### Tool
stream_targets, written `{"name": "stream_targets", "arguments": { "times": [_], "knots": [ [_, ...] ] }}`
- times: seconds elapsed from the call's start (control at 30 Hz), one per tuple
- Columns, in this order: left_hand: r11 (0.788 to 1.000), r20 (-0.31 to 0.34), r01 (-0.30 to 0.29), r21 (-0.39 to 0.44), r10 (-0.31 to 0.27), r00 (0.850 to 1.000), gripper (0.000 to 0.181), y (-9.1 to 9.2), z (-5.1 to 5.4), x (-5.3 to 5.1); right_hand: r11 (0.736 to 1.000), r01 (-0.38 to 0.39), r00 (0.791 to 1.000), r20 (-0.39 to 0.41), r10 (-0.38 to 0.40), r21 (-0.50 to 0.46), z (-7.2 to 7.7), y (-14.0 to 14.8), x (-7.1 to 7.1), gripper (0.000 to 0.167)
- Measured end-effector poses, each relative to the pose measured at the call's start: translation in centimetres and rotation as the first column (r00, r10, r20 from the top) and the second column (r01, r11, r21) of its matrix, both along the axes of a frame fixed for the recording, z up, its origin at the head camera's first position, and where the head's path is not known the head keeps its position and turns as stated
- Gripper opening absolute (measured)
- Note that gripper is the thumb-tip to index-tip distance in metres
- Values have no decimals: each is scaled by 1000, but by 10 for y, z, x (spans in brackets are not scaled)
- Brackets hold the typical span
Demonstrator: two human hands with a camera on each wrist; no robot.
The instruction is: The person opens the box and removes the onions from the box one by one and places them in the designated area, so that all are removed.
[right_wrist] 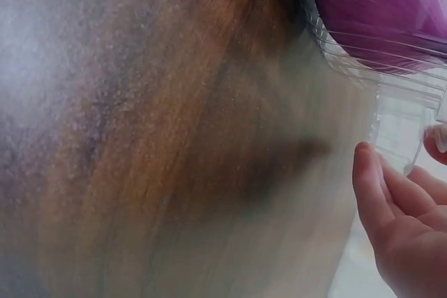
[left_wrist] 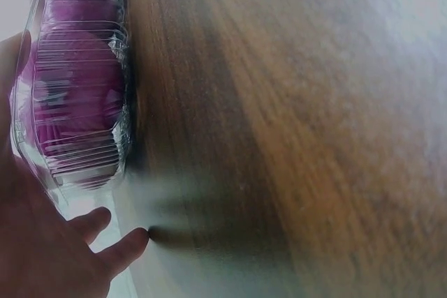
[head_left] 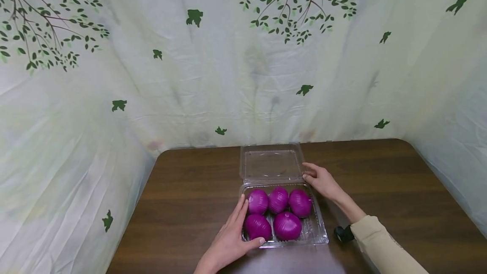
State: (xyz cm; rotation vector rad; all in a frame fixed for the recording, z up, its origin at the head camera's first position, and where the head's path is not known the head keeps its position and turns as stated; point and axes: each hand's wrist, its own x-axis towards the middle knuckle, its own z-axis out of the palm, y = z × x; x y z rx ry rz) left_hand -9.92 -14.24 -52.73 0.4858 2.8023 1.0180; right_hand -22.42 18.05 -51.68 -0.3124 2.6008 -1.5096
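A clear plastic clamshell container [head_left: 318,234] lies on the table with its lid [head_left: 272,163] folded back flat behind it. Several red onions [head_left: 287,226] sit in its base in two rows; bare plastic shows at the front right corner. My left hand [head_left: 230,238] rests against the container's left side, fingers extended along it and thumb over the front rim. By the lid's right edge, near the hinge, is my right hand [head_left: 323,182], its fingers loosely bent. The right wrist view shows the fingertips [right_wrist: 364,158] beside the clear plastic; whether they touch it is unclear.
The brown wooden table [head_left: 198,189] runs back to a pale curtain [head_left: 213,75] printed with leaves and branches. More curtain hangs at the left and right sides. A black wrist device [head_left: 344,234] is worn at the right cuff.
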Motion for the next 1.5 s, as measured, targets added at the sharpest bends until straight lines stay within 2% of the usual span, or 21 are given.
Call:
{"name": "stream_targets", "arguments": {
  "times": [0.23, 0.33, 0.47, 0.6, 0.73, 0.87, 0.97, 1.13, 1.27, 1.5],
  "knots": [
    [1000, -6, 1, -3, -1, 1000, 107, 1, 0, 1, 1000, -5, 1000, -2, 5, -13, -2, 3, 10, 49],
    [1000, -17, 2, 0, -2, 1000, 106, 2, 0, 0, 1000, 16, 1000, 21, -15, -21, -3, 4, 15, 50],
    [1000, -24, 0, 6, 0, 1000, 106, 2, -1, 0, 999, 47, 999, 22, -48, 16, -3, 6, 22, 52],
    [1000, -24, -4, 6, 4, 1000, 106, 1, -3, 1, 995, 69, 997, -36, -67, 70, 0, 7, 30, 52],
    [1000, -27, -5, 11, 5, 1000, 106, 0, -2, 0, 988, 81, 983, -175, -57, 131, 5, 5, 43, 50],
    [1000, -22, -5, 15, 5, 1000, 107, 0, -1, 0, 984, 68, 948, -319, -11, 168, 9, 0, 57, 46],
    [1000, -17, -6, 14, 7, 1000, 106, 0, -1, 0, 981, 24, 925, -376, 51, 194, 10, -3, 66, 47],
    [1000, -18, -11, 10, 11, 1000, 106, 0, -2, 1, 966, -87, 905, -385, 179, 244, 5, -6, 74, 51],
    [1000, -13, -13, 9, 13, 1000, 105, 1, -1, 1, 941, -133, 888, -384, 252, 311, -1, -4, 75, 55],
    [1000, -3, -13, 15, 13, 1000, 105, 1, 1, 1, 911, -170, 905, -306, 294, 375, -8, -3, 74, 72]
  ]
}}
